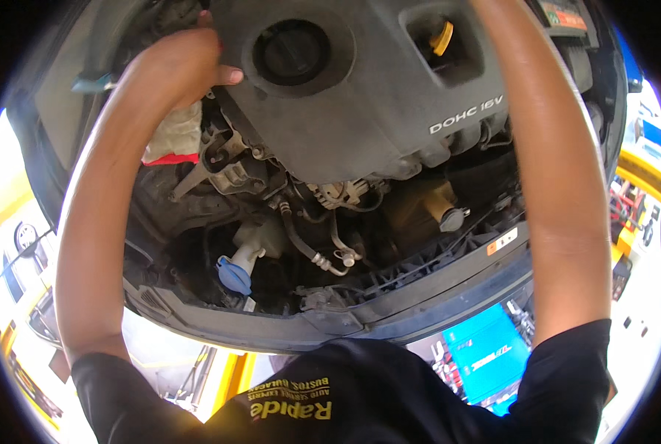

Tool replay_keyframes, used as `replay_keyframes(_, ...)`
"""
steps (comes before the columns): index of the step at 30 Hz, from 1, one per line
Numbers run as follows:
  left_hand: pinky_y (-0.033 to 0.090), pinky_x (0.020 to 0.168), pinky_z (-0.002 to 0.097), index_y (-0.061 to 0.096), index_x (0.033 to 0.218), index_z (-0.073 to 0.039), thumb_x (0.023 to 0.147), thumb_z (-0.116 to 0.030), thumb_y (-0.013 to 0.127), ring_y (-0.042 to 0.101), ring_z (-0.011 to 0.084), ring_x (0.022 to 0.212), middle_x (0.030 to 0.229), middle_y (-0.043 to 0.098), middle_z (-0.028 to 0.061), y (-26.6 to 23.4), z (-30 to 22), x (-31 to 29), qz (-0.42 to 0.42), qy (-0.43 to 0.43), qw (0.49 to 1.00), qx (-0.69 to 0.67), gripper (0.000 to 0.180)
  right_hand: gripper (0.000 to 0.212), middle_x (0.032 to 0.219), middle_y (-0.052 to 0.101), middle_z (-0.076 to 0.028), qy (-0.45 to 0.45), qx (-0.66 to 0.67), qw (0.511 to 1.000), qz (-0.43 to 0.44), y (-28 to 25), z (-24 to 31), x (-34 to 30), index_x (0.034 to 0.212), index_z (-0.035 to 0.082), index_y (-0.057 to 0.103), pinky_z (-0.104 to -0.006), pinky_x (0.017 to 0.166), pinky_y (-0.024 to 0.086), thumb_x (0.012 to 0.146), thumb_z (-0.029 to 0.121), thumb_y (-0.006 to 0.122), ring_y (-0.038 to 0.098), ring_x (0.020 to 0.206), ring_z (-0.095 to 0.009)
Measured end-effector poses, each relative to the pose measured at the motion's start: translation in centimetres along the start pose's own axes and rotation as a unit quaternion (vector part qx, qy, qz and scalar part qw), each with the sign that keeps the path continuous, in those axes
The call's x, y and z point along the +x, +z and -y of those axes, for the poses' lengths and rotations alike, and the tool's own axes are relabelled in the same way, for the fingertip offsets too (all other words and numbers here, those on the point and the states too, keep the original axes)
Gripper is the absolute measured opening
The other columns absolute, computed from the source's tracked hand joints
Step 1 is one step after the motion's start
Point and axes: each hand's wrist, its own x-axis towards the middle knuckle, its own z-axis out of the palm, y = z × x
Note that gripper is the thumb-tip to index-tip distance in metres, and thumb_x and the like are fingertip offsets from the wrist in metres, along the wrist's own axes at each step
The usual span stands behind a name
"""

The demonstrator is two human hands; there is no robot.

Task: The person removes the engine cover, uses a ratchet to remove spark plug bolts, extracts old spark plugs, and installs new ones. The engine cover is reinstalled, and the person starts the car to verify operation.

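A dark grey plastic engine cover [375, 111] fills the top middle, with a round black oil filler cap [292, 52] set into it. My left hand [186, 63] is at the cover's left edge, closed on it, with the thumb tip on top. Most of its other fingers are hidden. Just below that hand hangs a whitish cloth [176, 133] with a red border; whether the hand touches it I cannot tell. My right forearm [560, 170] reaches up past the cover's right side, and the hand lies beyond the upper rim.
A yellow dipstick handle [442, 38] stands in a recess of the cover. Nearer me are a blue reservoir cap [234, 275], a grey-capped tank [454, 218], hoses [297, 237] and the front panel [434, 285]. A blue tool case [486, 351] sits beyond the bumper.
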Motion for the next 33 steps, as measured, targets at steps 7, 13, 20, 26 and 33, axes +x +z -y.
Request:
replay_keyframes(7,0.051,0.104,0.0474,-0.007,0.159,0.01,0.099,-0.059,0.059,0.062,0.0419,0.125,0.13,0.065,0.0293,-0.7,-0.2,-1.7,0.012,-0.012,0.999,-0.044,0.113,0.082,0.163,0.037,-0.023,0.003,0.153,0.979,-0.135,-0.2,-0.4,-6.3,0.151,0.002,0.05,-0.0539,0.125,0.025,0.099,0.066,0.052,0.026,0.155,-0.04)
replay_keyframes(13,0.049,0.108,0.0461,-0.016,0.158,0.008,0.099,-0.058,0.06,0.059,0.0412,0.13,0.138,0.061,0.0277,0.1,-0.1,-0.7,0.031,-0.013,0.998,-0.049,0.117,0.073,0.154,0.05,-0.017,0.033,0.499,0.796,-0.34,3.8,-6.4,-14.4,0.157,0.016,0.042,-0.045,0.119,0.036,0.096,0.051,0.061,0.042,0.146,-0.037)
replay_keyframes(20,0.048,0.109,0.0445,-0.017,0.158,0.008,0.099,-0.057,0.06,0.058,0.0405,0.131,0.142,0.06,0.0238,0.1,-0.7,-0.1,0.054,-0.038,0.998,-0.011,0.116,0.062,0.158,0.042,-0.017,0.176,0.352,0.757,-0.521,11.5,-1.0,-13.2,0.157,0.018,0.041,-0.0569,0.116,0.03,0.102,0.044,0.053,0.039,0.145,-0.037)
replay_keyframes(26,0.05,0.104,0.0443,-0.015,0.156,0.013,0.1,-0.059,0.058,0.06,0.042,0.127,0.136,0.061,0.0317,0.0,0.0,0.4,0.029,-0.008,1.0,0.008,0.117,0.06,0.149,0.047,-0.019,0.127,0.19,0.8,-0.554,10.4,11.0,-17.5,0.146,0.01,0.048,-0.0602,0.105,0.034,0.094,0.036,0.062,0.043,0.138,-0.042)
replay_keyframes(33,0.051,0.103,0.0442,-0.01,0.152,0.021,0.099,-0.058,0.06,0.061,0.0436,0.126,0.13,0.062,0.036,0.8,-0.5,1.6,-0.002,0.011,0.999,0.052,0.118,0.05,0.143,0.048,-0.018,0.07,0.309,0.793,-0.521,14.8,14.0,-19.4,0.142,0.015,0.052,-0.0575,0.109,0.033,0.095,0.025,0.065,0.045,0.135,-0.038)
